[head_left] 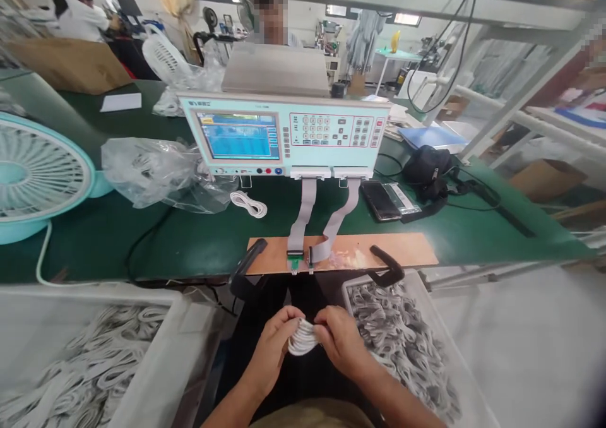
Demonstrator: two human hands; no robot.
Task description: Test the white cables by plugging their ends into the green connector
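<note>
My left hand and my right hand both grip one coiled white cable low in front of my lap. Above them a wooden test board with two black handles lies at the bench edge. Two grey ribbon cables run from the board up to a pale blue tester with a lit screen. Another coiled white cable lies on the green bench left of the ribbons.
A white bin at my right holds several coiled cables. A second white bin with cables stands at my left. A teal fan, a clear plastic bag, a phone and a black strap lie on the bench. A person sits behind the tester.
</note>
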